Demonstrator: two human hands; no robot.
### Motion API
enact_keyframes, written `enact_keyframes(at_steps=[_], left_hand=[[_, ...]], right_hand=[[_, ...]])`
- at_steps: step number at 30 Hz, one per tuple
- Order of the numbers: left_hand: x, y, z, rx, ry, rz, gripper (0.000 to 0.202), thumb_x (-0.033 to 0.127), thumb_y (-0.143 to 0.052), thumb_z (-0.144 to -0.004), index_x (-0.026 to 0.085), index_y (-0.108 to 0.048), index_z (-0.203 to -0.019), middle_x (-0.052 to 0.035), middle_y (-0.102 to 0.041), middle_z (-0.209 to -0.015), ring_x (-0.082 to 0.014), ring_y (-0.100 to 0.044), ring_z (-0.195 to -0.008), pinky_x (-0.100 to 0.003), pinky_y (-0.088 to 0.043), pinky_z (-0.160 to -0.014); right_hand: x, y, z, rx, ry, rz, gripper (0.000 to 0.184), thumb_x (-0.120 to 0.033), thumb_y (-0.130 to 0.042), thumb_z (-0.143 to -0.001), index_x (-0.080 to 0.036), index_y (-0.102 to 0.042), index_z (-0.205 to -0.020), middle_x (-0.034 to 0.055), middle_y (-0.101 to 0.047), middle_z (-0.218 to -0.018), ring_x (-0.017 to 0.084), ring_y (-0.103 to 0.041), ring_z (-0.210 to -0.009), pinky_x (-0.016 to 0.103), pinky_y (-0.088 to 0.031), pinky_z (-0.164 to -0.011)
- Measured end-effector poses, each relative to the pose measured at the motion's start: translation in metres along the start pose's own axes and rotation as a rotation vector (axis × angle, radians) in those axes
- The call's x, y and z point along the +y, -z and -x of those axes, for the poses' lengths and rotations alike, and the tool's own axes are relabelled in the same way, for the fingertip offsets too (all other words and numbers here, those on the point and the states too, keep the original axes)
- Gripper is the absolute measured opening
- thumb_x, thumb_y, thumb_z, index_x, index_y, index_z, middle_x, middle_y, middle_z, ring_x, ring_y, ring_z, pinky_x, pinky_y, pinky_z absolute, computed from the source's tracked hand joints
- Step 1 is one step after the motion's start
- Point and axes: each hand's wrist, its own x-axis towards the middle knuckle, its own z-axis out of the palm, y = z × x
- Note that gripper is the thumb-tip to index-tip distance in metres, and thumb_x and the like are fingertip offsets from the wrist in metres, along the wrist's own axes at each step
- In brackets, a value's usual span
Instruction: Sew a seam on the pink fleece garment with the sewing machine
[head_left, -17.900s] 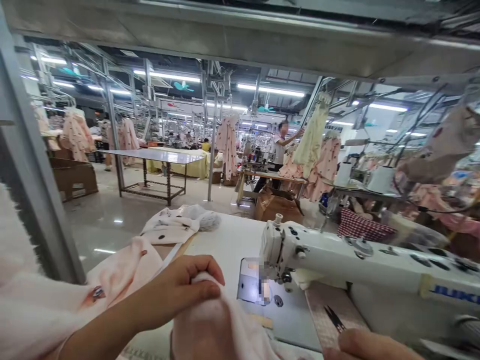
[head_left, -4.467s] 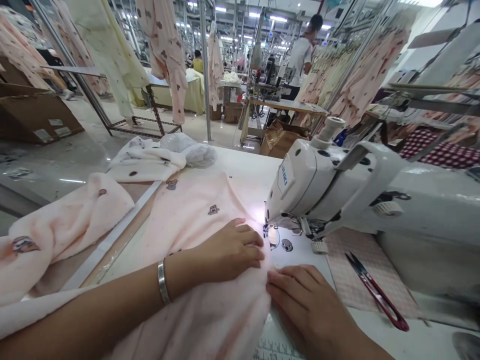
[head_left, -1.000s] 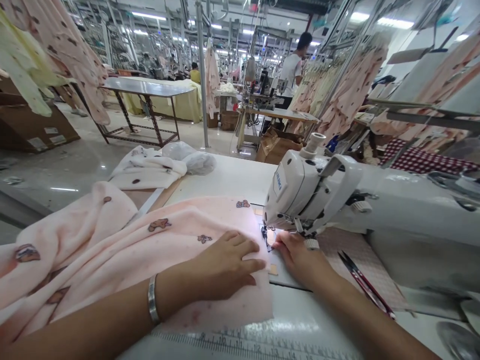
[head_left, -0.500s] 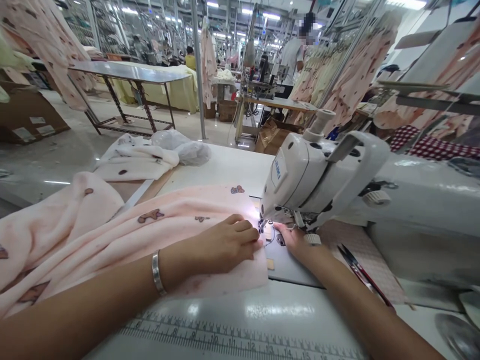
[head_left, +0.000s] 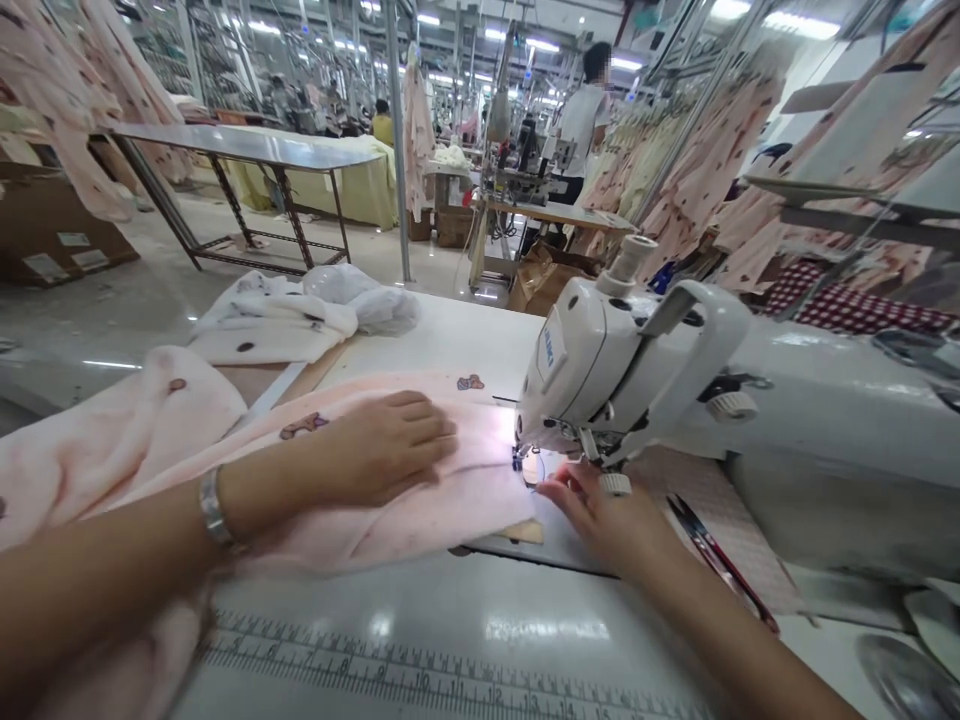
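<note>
My left hand (head_left: 382,448) lies flat, fingers together, on a pale pink fleece fabric (head_left: 465,490) printed with small animals, left of the needle. My right hand (head_left: 600,510) reaches under the head of the white sewing machine (head_left: 600,370), fingertips at the presser foot (head_left: 525,462), fingers slightly curled and holding nothing I can make out. The fabric's edge lies under the lit needle area. A silver bracelet (head_left: 212,505) circles my left wrist.
Red-handled thread snips (head_left: 720,565) lie on a checked mat right of the machine. A folded white cloth pile (head_left: 292,315) sits at the table's far left. A printed ruler (head_left: 420,675) runs along the near edge. A person (head_left: 581,130) stands at a distant workstation among hanging garments.
My left hand has slid back to the left along the fabric, away from the needle. My right hand has drawn slightly toward me, fingertips still by the presser foot.
</note>
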Motion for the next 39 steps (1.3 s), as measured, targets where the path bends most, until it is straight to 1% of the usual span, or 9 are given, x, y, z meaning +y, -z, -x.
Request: enact_keyframes(at_steps=[4,6,8,13,17,22,27,32,39], left_hand=[[0.084,-0.034,0.045,0.089,0.365,-0.032,0.057,0.039,-0.042,-0.089,0.012,-0.031,-0.138,-0.0172,-0.038,-0.139,-0.0344,-0.034,-0.127,-0.049,-0.030,-0.098],[0.127,-0.046,0.045,0.213,0.362,-0.012,0.057,0.039,-0.040,-0.088,0.018,-0.028,-0.139,-0.0151,-0.045,-0.135,-0.0326,-0.037,-0.125,-0.046,-0.034,-0.095],[0.143,-0.043,0.029,0.155,0.322,0.161,0.049,0.035,-0.041,-0.089,0.020,-0.034,-0.135,-0.0114,-0.052,-0.128,-0.0263,-0.044,-0.121,-0.040,-0.039,-0.094],[0.083,-0.004,-0.024,0.117,0.345,0.404,0.027,0.014,-0.051,-0.085,0.013,-0.051,-0.112,-0.0090,-0.059,-0.115,-0.0207,-0.050,-0.114,-0.040,-0.034,-0.105],[0.052,-0.009,-0.031,0.048,0.235,0.374,0.030,0.025,-0.061,-0.084,0.010,-0.054,-0.109,-0.0120,-0.051,-0.127,-0.0246,-0.042,-0.122,-0.042,-0.032,-0.106],[0.058,-0.023,-0.023,0.089,0.244,0.393,0.031,0.033,-0.055,-0.087,0.013,-0.054,-0.111,-0.0109,-0.049,-0.128,-0.0235,-0.039,-0.123,-0.040,-0.031,-0.105],[0.062,-0.020,-0.026,0.094,0.286,0.339,0.032,0.039,-0.055,-0.087,0.017,-0.055,-0.111,-0.0079,-0.049,-0.127,-0.0229,-0.042,-0.119,-0.043,-0.031,-0.102],[0.068,-0.022,-0.029,0.117,0.321,0.283,0.035,0.043,-0.051,-0.088,0.018,-0.054,-0.112,-0.0073,-0.050,-0.126,-0.0224,-0.042,-0.120,-0.047,-0.022,-0.106],[0.071,-0.027,-0.034,0.108,0.352,0.285,0.038,0.047,-0.050,-0.088,0.019,-0.053,-0.113,-0.0091,-0.051,-0.126,-0.0240,-0.042,-0.121,-0.051,-0.017,-0.106]], right_hand=[[-0.013,-0.005,0.007,-0.078,-0.023,-0.084,0.026,-0.044,-0.059,-0.080,-0.022,-0.051,-0.070,0.0024,-0.059,-0.073,0.023,-0.055,-0.073,0.034,-0.039,-0.064],[-0.014,-0.008,0.007,-0.091,-0.012,-0.136,0.020,-0.036,-0.055,-0.083,-0.021,-0.049,-0.070,0.0021,-0.059,-0.074,0.022,-0.054,-0.074,0.031,-0.038,-0.062],[-0.013,-0.009,0.007,-0.086,0.007,-0.194,0.021,-0.032,-0.048,-0.086,-0.021,-0.047,-0.069,0.0012,-0.058,-0.073,0.019,-0.053,-0.072,0.029,-0.038,-0.062],[-0.016,-0.013,0.010,-0.026,-0.018,-0.342,0.024,-0.039,-0.044,-0.089,-0.021,-0.047,-0.073,-0.0039,-0.055,-0.060,0.012,-0.051,-0.054,0.023,-0.039,-0.052],[-0.011,-0.016,0.010,0.053,-0.019,-0.349,0.012,-0.030,-0.047,-0.084,-0.020,-0.051,-0.077,-0.0031,-0.057,-0.062,0.012,-0.055,-0.054,0.022,-0.042,-0.051],[0.002,-0.004,0.014,0.129,0.038,-0.220,0.015,-0.022,-0.045,-0.078,-0.019,-0.059,-0.074,0.0044,-0.062,-0.072,0.020,-0.060,-0.066,0.032,-0.047,-0.059],[-0.025,0.004,0.036,0.214,0.251,-0.196,0.030,-0.022,-0.040,-0.089,-0.018,-0.060,-0.110,0.0105,-0.062,-0.110,0.021,-0.057,-0.105,0.035,-0.050,-0.086],[-0.030,-0.007,0.047,-0.025,0.365,0.174,0.058,-0.046,-0.036,-0.092,-0.002,-0.045,-0.129,0.0200,-0.041,-0.136,0.032,-0.043,-0.123,0.052,-0.046,-0.093],[-0.008,-0.007,0.043,-0.289,0.275,0.281,0.063,-0.054,-0.025,-0.092,-0.011,-0.031,-0.138,0.0097,-0.020,-0.144,0.027,-0.025,-0.133,0.059,-0.029,-0.103]])
